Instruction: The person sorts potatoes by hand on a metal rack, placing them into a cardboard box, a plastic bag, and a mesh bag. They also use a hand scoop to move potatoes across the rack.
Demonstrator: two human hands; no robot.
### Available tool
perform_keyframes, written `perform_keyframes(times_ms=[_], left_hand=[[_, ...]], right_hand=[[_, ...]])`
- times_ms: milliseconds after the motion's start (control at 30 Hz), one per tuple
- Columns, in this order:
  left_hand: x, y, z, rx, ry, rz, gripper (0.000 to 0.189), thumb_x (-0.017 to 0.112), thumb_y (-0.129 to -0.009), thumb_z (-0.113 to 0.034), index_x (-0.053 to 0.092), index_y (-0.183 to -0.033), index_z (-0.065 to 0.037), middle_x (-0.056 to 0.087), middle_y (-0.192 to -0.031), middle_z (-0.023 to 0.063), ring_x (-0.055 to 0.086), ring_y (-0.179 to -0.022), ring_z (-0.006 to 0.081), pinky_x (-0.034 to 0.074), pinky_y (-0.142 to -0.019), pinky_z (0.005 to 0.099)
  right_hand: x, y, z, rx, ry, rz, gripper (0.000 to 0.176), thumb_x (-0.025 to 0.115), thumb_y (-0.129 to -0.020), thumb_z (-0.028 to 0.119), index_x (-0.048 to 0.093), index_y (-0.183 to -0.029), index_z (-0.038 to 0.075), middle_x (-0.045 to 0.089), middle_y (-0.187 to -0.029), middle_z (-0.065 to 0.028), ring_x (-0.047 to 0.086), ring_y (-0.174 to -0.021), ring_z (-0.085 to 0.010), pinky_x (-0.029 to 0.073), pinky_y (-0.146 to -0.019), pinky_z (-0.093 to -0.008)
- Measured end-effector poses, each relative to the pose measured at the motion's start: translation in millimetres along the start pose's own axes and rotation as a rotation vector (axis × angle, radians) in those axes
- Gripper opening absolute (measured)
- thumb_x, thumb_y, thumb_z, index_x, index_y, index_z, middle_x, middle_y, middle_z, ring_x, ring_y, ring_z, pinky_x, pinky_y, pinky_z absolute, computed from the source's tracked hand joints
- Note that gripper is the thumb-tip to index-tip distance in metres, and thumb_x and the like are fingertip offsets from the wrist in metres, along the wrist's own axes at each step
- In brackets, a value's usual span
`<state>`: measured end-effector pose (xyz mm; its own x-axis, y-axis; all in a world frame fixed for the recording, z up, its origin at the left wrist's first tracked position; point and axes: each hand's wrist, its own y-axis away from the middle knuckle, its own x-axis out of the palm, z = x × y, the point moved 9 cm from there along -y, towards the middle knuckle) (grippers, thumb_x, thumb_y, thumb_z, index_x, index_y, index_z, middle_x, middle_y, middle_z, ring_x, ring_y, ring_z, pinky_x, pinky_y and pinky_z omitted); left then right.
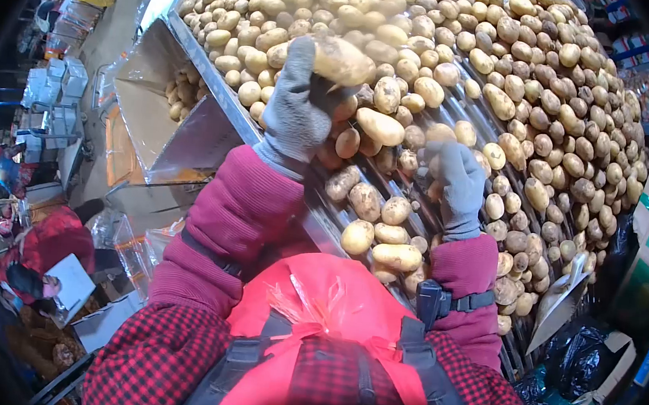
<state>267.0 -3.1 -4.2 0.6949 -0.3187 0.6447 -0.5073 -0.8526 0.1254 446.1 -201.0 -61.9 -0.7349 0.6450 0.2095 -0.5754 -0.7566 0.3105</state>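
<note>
Potatoes (499, 102): a broad heap from 11 to 3 o'clock, on a metal-edged table (213, 75) with dark bars showing in the gaps.
Long potato (346, 62): near 12 o'clock, held above the heap, slightly blurred.
Left hand (298, 114): gloved, toward 11 o'clock; thumb up against the long potato, grip closed around it, other fingers mostly hidden.
Right hand (460, 188): gloved, between 2 and 3 o'clock, low among the potatoes; fingers curled, but I cannot tell whether they grip one.
Lined box (145, 76): toward 10 o'clock, outside the table edge, potatoes inside.
Step in hand: seems to be lifting potatoes singly by hand.
Next move: probably calls for a steady left grip and right fingertips kept clear of crowding neighbours.
</note>
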Motion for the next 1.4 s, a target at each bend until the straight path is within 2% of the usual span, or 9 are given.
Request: perform_keyframes(times_ms=[267, 433, 667, 800, 1067, 1133, 1233, 1300, 1400], left_hand=[[-13.5, 32.5, -16.5, -0.227, 0.105, 0.037, 0.064, 0.045, -0.105, -0.061, 0.051, -0.138, -0.007, 0.07, -0.115, 0.0176, 0.074, -0.089, 0.0288, 0.064, -0.075, 0.0392], [-50.8, 54.3, -44.7, -0.209, 0.084, 0.145, 0.042, 0.059, -0.104, -0.036, 0.057, -0.133, -0.006, 0.069, -0.115, 0.0153, 0.071, -0.089, 0.0238, 0.057, -0.071, 0.0356], [-142.5, 134.6, -82.5, -0.128, -0.025, -0.051, 0.083, 0.077, -0.092, -0.027, 0.029, -0.159, -0.014, 0.062, -0.129, 0.0172, 0.072, -0.096, 0.0262, 0.063, -0.074, 0.0349], [-215.8, 211.3, -97.0, -0.052, -0.112, -0.36, 0.064, 0.063, -0.101, -0.036, 0.037, -0.154, -0.012, 0.067, -0.111, 0.0183, 0.071, -0.08, 0.022, 0.058, -0.058, 0.0296], [-429.7, 418.6, -125.5, 0.204, -0.025, -1.264, 0.044, 0.055, -0.105, -0.042, 0.058, -0.137, -0.012, 0.067, -0.112, 0.0081, 0.07, -0.092, 0.0165, 0.06, -0.075, 0.0329], [-467.4, 451.7, -101.8, 0.203, -0.064, -1.332, 0.045, 0.053, -0.106, -0.042, 0.056, -0.139, -0.011, 0.067, -0.114, 0.0066, 0.07, -0.095, 0.018, 0.06, -0.079, 0.0349], [-518.6, 480.7, -47.8, 0.081, -0.225, -1.261, 0.048, 0.053, -0.107, -0.042, 0.055, -0.141, -0.009, 0.061, -0.131, 0.009, 0.061, -0.121, 0.0261, 0.056, -0.095, 0.038], [-523.7, 465.0, 3.2, -0.001, -0.222, -1.135, 0.043, 0.057, -0.105, -0.035, 0.055, -0.14, -0.008, 0.061, -0.126, 0.0074, 0.059, -0.119, 0.0234, 0.052, -0.098, 0.0358], [-509.9, 458.3, -8.9, -0.027, -0.269, -1.128, 0.045, 0.059, -0.105, -0.028, 0.05, -0.146, -0.011, 0.057, -0.133, 0.0097, 0.054, -0.125, 0.026, 0.05, -0.1, 0.0398]], right_hand=[[-2.6, -7.6, -10.3, -0.027, -0.035, 0.038, 0.032, 0.059, -0.108, 0.026, 0.07, -0.1, -0.003, 0.06, -0.071, 0.0004, 0.048, -0.059, -0.0055, 0.045, -0.056, -0.0228], [-4.3, -3.8, -4.0, -0.089, 0.143, -0.027, 0.033, 0.058, -0.107, 0.03, 0.072, -0.103, 0.001, 0.061, -0.071, 0.0016, 0.053, -0.06, -0.0045, 0.037, -0.05, -0.0212], [-14.6, -10.9, -6.1, -0.184, 0.256, -0.046, 0.032, 0.057, -0.106, 0.032, 0.071, -0.101, 0.004, 0.059, -0.076, 0.0034, 0.049, -0.059, -0.0059, 0.037, -0.051, -0.0211], [-16.5, -10.6, -8.2, -0.044, 0.296, -0.01, 0.04, 0.057, -0.106, 0.038, 0.071, -0.116, 0.002, 0.059, -0.081, 0.0032, 0.057, -0.075, -0.0083, 0.049, -0.066, -0.0242], [25.0, 11.5, 10.9, -0.064, 0.39, -0.135, 0.034, 0.059, -0.104, 0.043, 0.065, -0.089, 0.012, 0.049, -0.066, 0.0068, 0.033, -0.044, -0.0039, 0.024, -0.041, -0.0201], [23.7, 10.5, 5.3, 0.02, 0.324, -0.094, 0.043, 0.055, -0.106, 0.038, 0.066, -0.132, 0.005, 0.069, -0.093, 0.0013, 0.053, -0.06, -0.0029, 0.041, -0.05, -0.0169], [11.7, 4.0, 7.2, -0.029, 0.466, -0.091, 0.041, 0.056, -0.105, 0.038, 0.067, -0.122, 0.003, 0.063, -0.087, 0.0012, 0.056, -0.068, -0.0066, 0.044, -0.056, -0.0199], [-15.6, -15.5, -5.1, -0.127, 0.477, 0.048, 0.054, 0.053, -0.105, 0.037, 0.055, -0.146, 0.004, 0.062, -0.138, -0.0107, 0.058, -0.126, -0.0232, 0.047, -0.106, -0.0378], [38.0, -2.1, -5.2, -0.06, 0.353, 0.091, 0.059, 0.053, -0.102, 0.041, 0.051, -0.149, 0.005, 0.059, -0.142, -0.0122, 0.057, -0.129, -0.0261, 0.049, -0.106, -0.0403]])
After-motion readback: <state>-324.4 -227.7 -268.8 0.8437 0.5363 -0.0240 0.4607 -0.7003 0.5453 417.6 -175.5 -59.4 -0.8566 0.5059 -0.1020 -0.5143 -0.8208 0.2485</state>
